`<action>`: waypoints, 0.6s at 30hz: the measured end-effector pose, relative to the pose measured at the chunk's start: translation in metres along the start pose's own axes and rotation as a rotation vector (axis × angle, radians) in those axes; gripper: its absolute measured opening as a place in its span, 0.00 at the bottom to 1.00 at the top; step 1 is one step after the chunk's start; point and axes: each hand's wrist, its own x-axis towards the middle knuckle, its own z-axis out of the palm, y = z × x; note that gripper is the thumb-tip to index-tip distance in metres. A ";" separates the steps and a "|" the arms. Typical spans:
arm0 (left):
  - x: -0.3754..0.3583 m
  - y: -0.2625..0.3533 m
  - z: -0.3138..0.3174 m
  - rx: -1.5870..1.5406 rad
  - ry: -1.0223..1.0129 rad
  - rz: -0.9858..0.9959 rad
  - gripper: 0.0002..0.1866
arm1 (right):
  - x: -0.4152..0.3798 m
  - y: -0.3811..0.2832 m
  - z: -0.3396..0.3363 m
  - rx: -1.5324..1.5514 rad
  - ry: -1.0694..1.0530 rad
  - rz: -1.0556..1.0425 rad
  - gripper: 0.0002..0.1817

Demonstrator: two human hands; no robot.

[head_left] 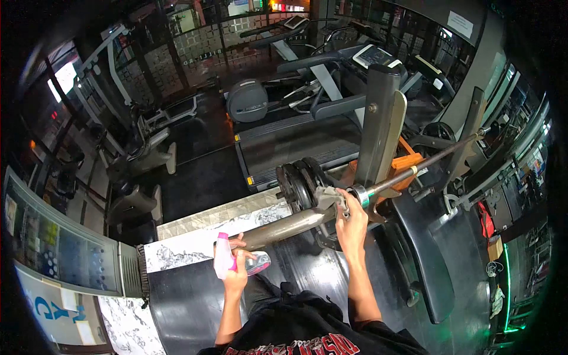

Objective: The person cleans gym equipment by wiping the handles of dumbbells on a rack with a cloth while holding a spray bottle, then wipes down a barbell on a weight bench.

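My left hand (238, 271) is closed round a spray bottle (222, 255) with a clear-white body and a pink top, close to the end of a barbell's thick sleeve. My right hand (351, 222) presses a crumpled grey cloth (329, 197) onto the barbell (284, 229) near its collar. The bar runs away to the upper right across the uprights of a bench rack (378, 127). Dark weight plates (294, 186) sit just behind the sleeve. A shoe (259, 264) shows below my left hand.
A black padded bench (423, 260) stands right of my right arm. Beyond the bar are a treadmill (299, 142) and other exercise machines. At the left is a glass-fronted fridge (62, 236). A marble-patterned strip (177, 254) crosses the dark floor.
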 end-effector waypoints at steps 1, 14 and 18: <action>0.000 0.001 0.002 0.000 0.003 -0.002 0.13 | -0.003 -0.002 0.009 -0.087 0.079 -0.089 0.25; -0.003 0.000 0.002 -0.084 0.005 -0.083 0.12 | 0.003 -0.026 0.019 -0.339 -0.286 -0.486 0.19; -0.002 -0.002 0.002 -0.041 -0.012 -0.046 0.13 | 0.067 0.001 -0.023 -0.697 -0.150 -0.386 0.11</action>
